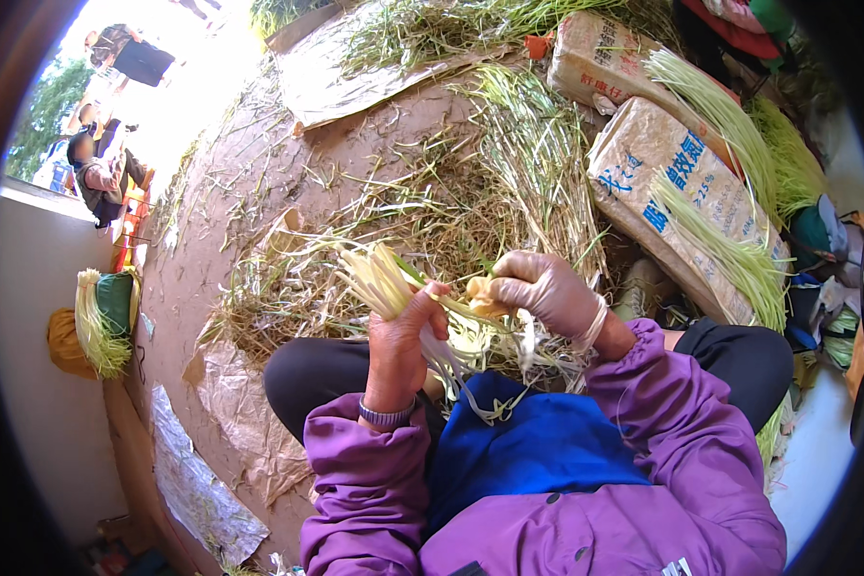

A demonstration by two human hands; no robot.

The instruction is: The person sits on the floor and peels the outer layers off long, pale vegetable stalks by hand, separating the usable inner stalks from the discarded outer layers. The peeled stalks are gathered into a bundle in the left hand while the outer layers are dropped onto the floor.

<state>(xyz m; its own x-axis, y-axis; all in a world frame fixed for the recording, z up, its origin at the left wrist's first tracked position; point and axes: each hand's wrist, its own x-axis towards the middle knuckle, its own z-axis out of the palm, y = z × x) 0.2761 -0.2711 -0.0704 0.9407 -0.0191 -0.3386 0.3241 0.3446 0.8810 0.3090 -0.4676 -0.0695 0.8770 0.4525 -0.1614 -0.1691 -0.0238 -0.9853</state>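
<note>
My left hand [407, 335], bare with a band at the wrist, is closed around a bundle of pale yellow-white leafy stalks [376, 277]. Their long ends hang below the fist over the blue apron [533, 432]. To its right, my right hand [540, 291], in a thin glove with yellowish fingertip coverings, pinches a green-yellow strand between thumb and fingers. Between and beneath both hands lie loose pale leaves, partly hidden by the hands. A heap of dry and green stalk litter [432, 209] spreads on the floor in front of my crossed legs.
Two stuffed woven sacks [626, 209] with pale green stalk bundles [727, 245] on them stand at the right. Long green stalks [540, 158] lie beside them. Another bundle [97, 324] rests by the left wall. Plastic sheets [194, 482] lie on the floor. People are at upper left and upper right.
</note>
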